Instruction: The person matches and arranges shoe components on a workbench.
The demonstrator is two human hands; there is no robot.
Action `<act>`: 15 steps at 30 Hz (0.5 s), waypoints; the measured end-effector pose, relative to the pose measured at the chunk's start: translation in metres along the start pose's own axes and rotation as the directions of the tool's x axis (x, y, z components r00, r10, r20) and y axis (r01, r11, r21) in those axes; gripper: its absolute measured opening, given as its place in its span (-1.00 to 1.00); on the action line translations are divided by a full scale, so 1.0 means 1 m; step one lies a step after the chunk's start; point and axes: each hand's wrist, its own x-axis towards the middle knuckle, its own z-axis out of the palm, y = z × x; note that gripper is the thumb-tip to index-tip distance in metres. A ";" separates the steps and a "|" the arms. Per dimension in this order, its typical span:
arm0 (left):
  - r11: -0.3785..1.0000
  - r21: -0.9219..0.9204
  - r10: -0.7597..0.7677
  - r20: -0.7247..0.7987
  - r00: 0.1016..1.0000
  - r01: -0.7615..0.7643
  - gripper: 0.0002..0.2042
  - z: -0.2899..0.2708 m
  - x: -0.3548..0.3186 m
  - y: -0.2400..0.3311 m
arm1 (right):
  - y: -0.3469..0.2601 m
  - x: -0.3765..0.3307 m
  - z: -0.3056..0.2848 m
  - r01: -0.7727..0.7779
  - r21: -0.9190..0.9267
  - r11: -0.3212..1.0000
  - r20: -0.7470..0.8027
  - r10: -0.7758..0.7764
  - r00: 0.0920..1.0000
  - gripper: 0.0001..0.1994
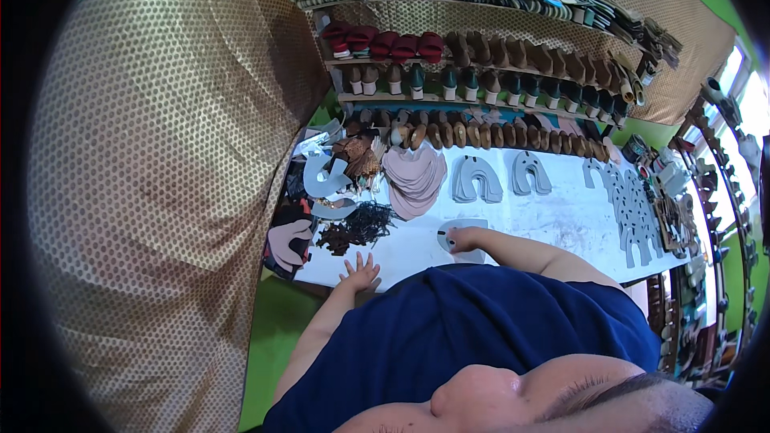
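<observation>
My left hand (360, 273) lies flat with its fingers spread on the white worktable (561, 220), near its front left corner, holding nothing. My right hand (463, 238) presses down on a grey U-shaped shoe-upper piece (449, 232) lying on the table in front of me. Whether the fingers grip the piece or only rest on it is unclear. A pile of dark brown strap pieces (357, 228) lies just left of it.
Stacks of grey cut pieces (476, 180), (529, 175), (634, 212) and a pink stack (413, 176) lie across the table. Shelves behind hold rows of shoe lasts (481, 84) and soles (481, 135). A patterned cloth (160, 152) hangs at the left.
</observation>
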 end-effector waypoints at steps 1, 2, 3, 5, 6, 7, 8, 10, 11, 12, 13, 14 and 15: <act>0.999 -0.037 -0.015 0.017 1.000 0.015 -0.24 0.003 0.002 -0.001 | -0.004 -0.009 -0.008 -0.095 0.080 0.992 -0.172 0.108 0.979 -0.29; 0.999 -0.030 -0.014 0.018 1.000 0.014 -0.24 0.008 0.007 -0.003 | -0.014 -0.027 -0.021 -0.149 -0.040 0.988 0.013 0.149 0.989 -0.33; 1.000 0.009 -0.010 0.009 1.000 0.010 -0.24 0.012 0.010 -0.007 | -0.012 -0.025 -0.022 -0.145 -0.039 0.989 0.008 0.146 0.989 -0.33; 0.998 0.058 -0.003 0.002 1.000 0.003 -0.24 0.011 0.012 -0.009 | -0.005 -0.021 -0.022 -0.119 -0.189 0.975 0.049 0.131 0.990 -0.36; 1.000 0.003 -0.020 0.001 1.000 0.020 -0.24 0.010 0.010 -0.005 | -0.002 -0.017 -0.020 -0.121 -0.180 0.976 0.048 0.132 0.990 -0.36; 0.998 -0.053 -0.037 0.000 0.999 0.037 -0.24 0.008 0.007 -0.003 | 0.000 -0.012 -0.018 -0.150 -0.176 0.973 -0.080 0.138 0.987 -0.36; 0.998 -0.050 -0.038 0.006 0.999 0.038 -0.24 0.005 0.002 -0.003 | 0.002 -0.006 -0.013 -0.176 -0.170 0.969 -0.203 0.141 0.969 -0.36; 0.997 -0.078 -0.006 0.012 1.000 0.007 -0.25 -0.003 -0.004 0.004 | 0.010 0.004 0.000 -0.177 -0.064 0.982 -0.147 0.166 0.975 -0.35; 0.997 -0.077 -0.008 0.019 1.000 0.010 -0.25 -0.003 -0.005 0.005 | 0.009 0.007 0.007 -0.171 0.037 0.985 -0.093 0.174 0.980 -0.34; 0.996 -0.088 -0.010 -0.001 1.000 0.010 -0.25 0.001 -0.003 0.000 | 0.000 -0.001 -0.004 -0.161 0.029 0.986 -0.083 0.163 0.983 -0.34; 0.995 -0.097 -0.012 -0.021 1.000 0.010 -0.25 0.005 -0.002 -0.003 | -0.008 -0.008 -0.019 -0.190 0.017 0.982 -0.088 0.191 0.978 -0.33; 0.996 -0.086 -0.009 -0.016 1.000 0.008 -0.25 0.005 -0.002 -0.002 | -0.013 -0.018 -0.030 -0.227 0.012 0.974 -0.099 0.227 0.969 -0.33; 0.996 -0.088 -0.010 -0.012 1.000 0.009 -0.25 0.004 -0.003 -0.001 | -0.012 -0.020 -0.023 -0.226 0.010 0.974 -0.095 0.226 0.969 -0.33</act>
